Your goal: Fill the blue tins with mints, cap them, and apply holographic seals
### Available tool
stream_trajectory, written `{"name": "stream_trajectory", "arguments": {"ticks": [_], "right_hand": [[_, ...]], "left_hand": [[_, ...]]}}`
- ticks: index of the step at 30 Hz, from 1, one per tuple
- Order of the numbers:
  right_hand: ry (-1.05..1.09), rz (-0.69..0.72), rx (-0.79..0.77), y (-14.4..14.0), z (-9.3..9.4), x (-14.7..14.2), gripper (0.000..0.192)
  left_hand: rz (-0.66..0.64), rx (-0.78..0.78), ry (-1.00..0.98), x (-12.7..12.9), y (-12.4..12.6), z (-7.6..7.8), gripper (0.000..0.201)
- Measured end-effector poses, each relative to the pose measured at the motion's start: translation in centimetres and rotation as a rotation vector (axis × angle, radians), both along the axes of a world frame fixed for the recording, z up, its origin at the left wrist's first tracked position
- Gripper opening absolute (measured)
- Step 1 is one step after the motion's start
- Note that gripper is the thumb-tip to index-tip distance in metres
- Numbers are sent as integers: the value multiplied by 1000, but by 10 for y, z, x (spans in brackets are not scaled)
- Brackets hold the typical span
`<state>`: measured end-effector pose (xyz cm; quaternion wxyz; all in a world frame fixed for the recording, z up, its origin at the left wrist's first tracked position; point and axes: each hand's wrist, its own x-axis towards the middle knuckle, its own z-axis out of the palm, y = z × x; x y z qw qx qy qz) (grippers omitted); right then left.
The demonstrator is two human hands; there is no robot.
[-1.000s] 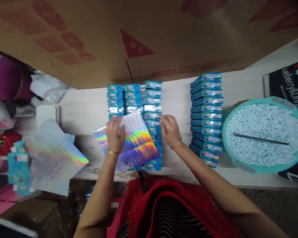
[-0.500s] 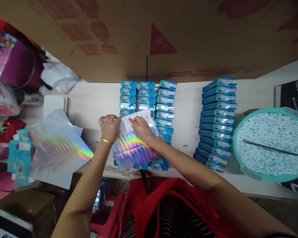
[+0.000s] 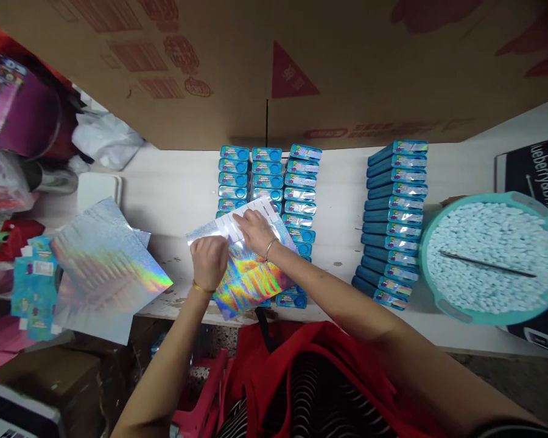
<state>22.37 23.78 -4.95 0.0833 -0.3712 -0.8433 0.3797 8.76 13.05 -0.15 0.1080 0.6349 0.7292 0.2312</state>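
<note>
My left hand (image 3: 209, 261) grips the near left part of a holographic sticker sheet (image 3: 251, 274) held over the rows of small blue tins (image 3: 267, 176) on the white table (image 3: 173, 188). My right hand (image 3: 254, 231) pinches the sheet's white, partly peeled upper edge. Both wrists wear thin gold bangles. The sheet hides the nearer tins in those rows.
A second stack of blue tins (image 3: 395, 219) stands to the right, beside a teal basin (image 3: 493, 261) full of pale tablets. More holographic sheets (image 3: 105, 267) lie at the left edge. A large cardboard box (image 3: 274, 67) walls off the back. Bags and clutter fill the far left.
My right hand came off the tins onto the sheet's top edge. My left hand slid down from the top corner to the sheet's near left part, and the sheet tilted.
</note>
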Motion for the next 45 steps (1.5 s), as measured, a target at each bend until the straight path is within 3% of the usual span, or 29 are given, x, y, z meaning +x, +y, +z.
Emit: {"name": "stream_trajectory", "arguments": {"ticks": [3, 6, 10, 14, 19, 23, 28, 33, 39, 42, 45], "right_hand": [[264, -118, -145, 0, 5, 8, 36], [593, -271, -449, -12, 20, 29, 49], [704, -459, -808, -40, 42, 68, 46], [689, -717, -785, -53, 47, 113, 38], [593, -843, -591, -40, 39, 162, 35], [423, -818, -386, -26, 25, 177, 30], [227, -739, -211, -17, 2, 180, 26], [105, -692, -154, -18, -17, 179, 26], [216, -735, -178, -24, -37, 173, 26], [234, -798, -122, -34, -38, 174, 31], [205, -678, -62, -47, -38, 177, 42]], "left_hand": [[291, 129, -335, 25, -5, 29, 10], [566, 241, -776, 49, 2, 45, 16], [633, 154, -1153, 78, 17, 40, 22], [600, -31, -1243, 114, 28, 18, 22], [503, -109, -1109, 155, 44, -14, 18], [362, -20, -789, 169, 59, -27, 14], [299, -28, -325, 172, 65, -34, 15], [295, -97, -206, 176, 64, -45, 15], [284, -119, -101, 172, 64, -48, 26], [154, -118, -37, 163, 57, -44, 27], [-51, -163, 53, 158, 45, -42, 33]]}}
